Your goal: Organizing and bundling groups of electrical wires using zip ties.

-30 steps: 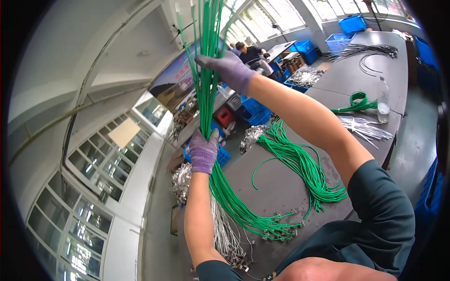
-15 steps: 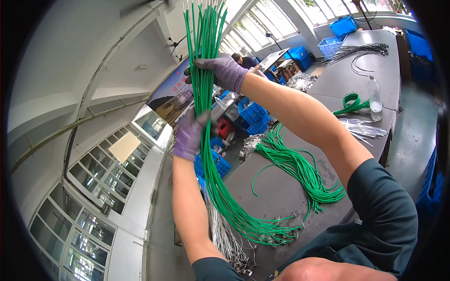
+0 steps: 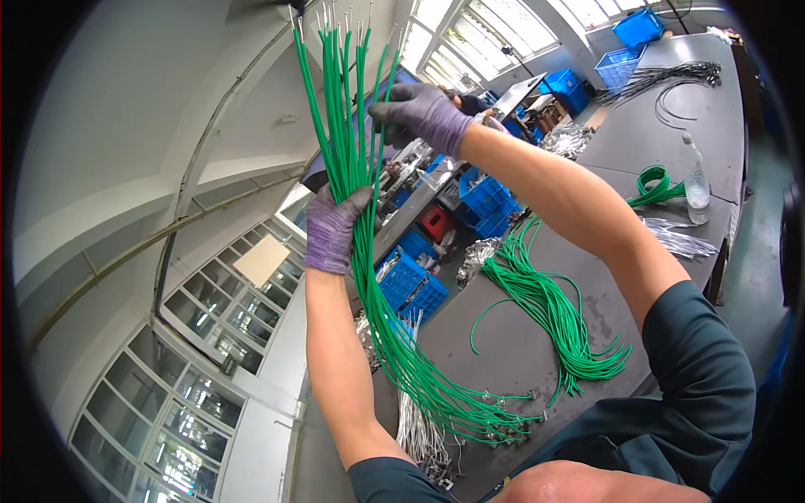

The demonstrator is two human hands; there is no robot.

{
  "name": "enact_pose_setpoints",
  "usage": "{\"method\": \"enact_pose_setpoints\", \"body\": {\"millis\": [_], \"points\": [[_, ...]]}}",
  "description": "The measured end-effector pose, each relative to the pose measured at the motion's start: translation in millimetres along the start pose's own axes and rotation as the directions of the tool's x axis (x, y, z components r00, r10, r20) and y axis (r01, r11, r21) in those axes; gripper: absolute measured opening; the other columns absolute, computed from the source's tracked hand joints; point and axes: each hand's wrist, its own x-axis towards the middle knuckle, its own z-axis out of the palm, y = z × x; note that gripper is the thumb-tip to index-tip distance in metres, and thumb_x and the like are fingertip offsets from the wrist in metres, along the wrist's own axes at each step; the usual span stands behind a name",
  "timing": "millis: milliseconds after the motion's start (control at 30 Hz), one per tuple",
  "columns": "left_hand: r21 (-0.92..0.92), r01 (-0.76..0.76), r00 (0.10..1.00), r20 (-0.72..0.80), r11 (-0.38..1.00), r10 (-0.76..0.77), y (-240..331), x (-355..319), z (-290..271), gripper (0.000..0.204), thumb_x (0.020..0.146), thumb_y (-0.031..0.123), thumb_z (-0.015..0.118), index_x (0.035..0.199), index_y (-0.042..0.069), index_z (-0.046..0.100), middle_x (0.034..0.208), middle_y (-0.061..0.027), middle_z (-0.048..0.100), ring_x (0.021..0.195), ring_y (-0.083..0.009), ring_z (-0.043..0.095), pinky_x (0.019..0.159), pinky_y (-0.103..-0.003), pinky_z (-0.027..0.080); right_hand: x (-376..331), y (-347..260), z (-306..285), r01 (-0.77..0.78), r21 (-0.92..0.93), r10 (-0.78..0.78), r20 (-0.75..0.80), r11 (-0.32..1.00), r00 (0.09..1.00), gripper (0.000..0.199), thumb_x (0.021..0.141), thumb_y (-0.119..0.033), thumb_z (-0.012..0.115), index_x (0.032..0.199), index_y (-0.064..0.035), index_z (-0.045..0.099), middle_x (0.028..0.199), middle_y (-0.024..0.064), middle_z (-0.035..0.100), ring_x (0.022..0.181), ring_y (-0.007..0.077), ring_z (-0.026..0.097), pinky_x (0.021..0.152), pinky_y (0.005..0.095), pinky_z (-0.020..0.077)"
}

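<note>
I hold a long bundle of green wires [image 3: 356,176] up in front of me. Its bare tips fan out at the top and its lower end curves down to the grey table [image 3: 520,335]. My left hand [image 3: 331,228], in a purple glove, grips the bundle at its middle. My right hand [image 3: 419,113], also gloved, is closed on a few strands higher up on the bundle's right side. The terminal ends of the bundle rest near the table's front edge.
A second heap of green wires [image 3: 545,302] lies on the table, with a small green coil [image 3: 654,184] and a clear plastic bottle [image 3: 696,172] further right. Grey and black wire bundles [image 3: 662,80] lie at the far end. Blue crates [image 3: 411,281] stand beside the table.
Both hands have risen with the bundle. My left hand has slid up the wires, and the wire tips now fan out more at the top.
</note>
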Motion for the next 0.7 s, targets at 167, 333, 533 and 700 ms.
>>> {"method": "enact_pose_setpoints", "body": {"millis": [167,333,533,700], "points": [[0.014,-0.007,1.0,0.013,1.0,0.007,6.6,-1.5,7.7,0.027,0.075,0.016,0.07,0.093,0.002,0.055,0.068,-0.0088,0.058,0.05,-0.0168,0.057,0.045,-0.026,0.048,-3.0,-13.9,-9.4,0.017,0.073,-0.021,0.061,0.997,0.998,0.037,0.078,-0.027,0.069,0.098,0.0017,0.058,0.075,0.0082,0.063,0.055,0.0132,0.062,0.045,0.0238,0.0505],[0.025,-0.023,1.0,0.022,0.999,0.022,9.4,-2.1,10.9,0.028,0.074,0.016,0.071,0.093,0.002,0.055,0.067,-0.0079,0.057,0.051,-0.0166,0.057,0.045,-0.026,0.048,0.7,-25.2,-7.2,0.007,-0.011,-0.007,0.049,1.0,0.999,0.036,0.079,-0.028,0.068,0.099,-0.0002,0.058,0.077,0.0051,0.063,0.062,0.0109,0.062,0.052,0.022,0.0513],[0.009,-0.017,1.0,-0.016,1.0,0.017,9.2,-5.7,11.9,0.029,0.073,0.018,0.071,0.092,0.002,0.056,0.066,-0.007,0.056,0.051,-0.0161,0.057,0.044,-0.028,0.049,5.1,-22.8,-8.4,0.063,0.022,-0.064,0.037,0.998,0.997,0.03,0.079,-0.024,0.068,0.094,0.0003,0.059,0.075,0.0068,0.065,0.061,0.0128,0.063,0.057,0.0248,0.0528],[-0.008,-0.032,0.999,0.004,0.999,0.032,4.1,-7.3,3.5,0.03,0.075,0.025,0.07,0.091,0.002,0.057,0.068,-0.0069,0.058,0.051,-0.0165,0.057,0.045,-0.028,0.049,4.0,-18.9,-9.0,0.062,-0.012,-0.061,0.058,0.998,0.996,0.028,0.078,-0.023,0.067,0.092,0.0,0.06,0.076,0.0082,0.065,0.062,0.0136,0.064,0.059,0.0251,0.0533]]}}
